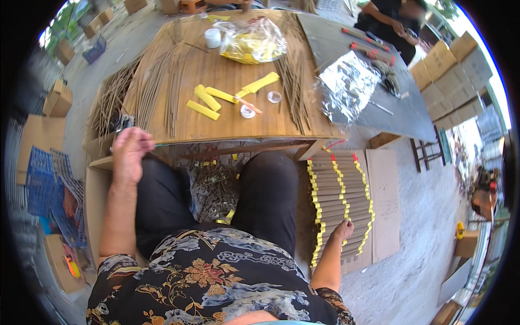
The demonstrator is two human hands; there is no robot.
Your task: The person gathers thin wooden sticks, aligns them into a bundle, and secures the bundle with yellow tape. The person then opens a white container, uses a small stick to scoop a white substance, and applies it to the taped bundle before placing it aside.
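My right hand [343,231] reaches down to the right of my knees, its fingers closed at a yellow-banded bundle of thin brown sticks in a stack of such bundles [327,195]. Their grip is partly hidden. By the table's near left corner my left hand [133,147] is raised with its fingers curled together; what they hold, if anything, cannot be made out. Just beyond it, loose brown sticks [111,95] lie in a side tray. Yellow paper strips [206,100], a small round clear dish [247,111] and a clear ring-shaped lid [274,97] lie on the wooden table [233,127].
A plastic bag with yellow contents [253,43] and a white jar [212,38] stand farther back. Silver foil [349,84] and red-banded bundles [371,51] lie on the grey tabletop [406,100]. Another person [390,21] is at the far right, near stacked cartons [452,76].
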